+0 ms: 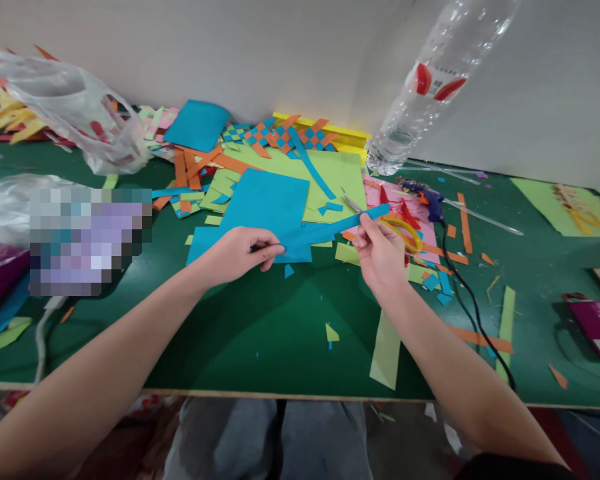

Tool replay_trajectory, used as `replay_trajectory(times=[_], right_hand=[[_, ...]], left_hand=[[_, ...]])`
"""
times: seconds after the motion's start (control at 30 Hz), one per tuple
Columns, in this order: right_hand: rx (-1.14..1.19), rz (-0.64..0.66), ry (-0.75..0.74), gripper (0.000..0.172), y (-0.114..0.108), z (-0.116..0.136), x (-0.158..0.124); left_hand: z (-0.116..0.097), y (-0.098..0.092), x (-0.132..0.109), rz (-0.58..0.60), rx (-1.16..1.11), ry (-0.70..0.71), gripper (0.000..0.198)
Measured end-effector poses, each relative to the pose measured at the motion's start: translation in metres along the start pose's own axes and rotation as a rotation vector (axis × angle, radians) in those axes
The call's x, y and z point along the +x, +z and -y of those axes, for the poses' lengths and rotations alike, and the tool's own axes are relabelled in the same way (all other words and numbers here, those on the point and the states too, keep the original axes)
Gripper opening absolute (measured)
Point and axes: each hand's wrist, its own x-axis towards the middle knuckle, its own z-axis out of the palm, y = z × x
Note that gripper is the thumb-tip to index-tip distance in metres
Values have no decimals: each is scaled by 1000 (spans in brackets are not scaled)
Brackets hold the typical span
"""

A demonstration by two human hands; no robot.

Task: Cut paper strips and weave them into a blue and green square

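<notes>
A narrow blue paper strip [333,228] stretches slantwise between my two hands above the table. My left hand [245,255] is closed in a pinch at its lower left end. Near its raised right end, the thumb and fingers of my right hand [380,252] grip the strip. Yellow-handled scissors [404,233] show just behind my right hand, partly covered by it and the strip; whether the hand touches them I cannot tell. Beyond my left hand lie a blue paper sheet [267,200] and a light green sheet [340,173].
A clear plastic bottle [440,87] stands at the back. A glue gun [427,200] trails a black cord to the right. Woven paper pieces [285,137] lie by the wall, a plastic bag [75,107] at the left. Paper scraps litter the green table [280,340].
</notes>
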Motion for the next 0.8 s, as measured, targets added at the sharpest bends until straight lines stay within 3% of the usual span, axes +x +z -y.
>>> replay_trajectory(times=[0.2,0.37,0.47,0.57,0.67,0.8], right_hand=[[0,13,-33,30,-6,2,7],[-112,40,-21,22,-4,4,3],[-267,174,-9,15,0,5,-5],[-435,355,-19,15,5,6,-18],[-453,422,9,16,12,5,-31],[-391,385,63,16,21,0,-45]], left_hand=[[6,-14,-2,-183,-92,-87,35],[18,-16,3,-625,-537,-122,27],[25,-16,7,-798,-884,-101,30],[27,-16,10,-900,-1117,-79,37],[20,-10,10,-829,-1232,-65,36],[6,10,7,-544,-1058,-88,46]])
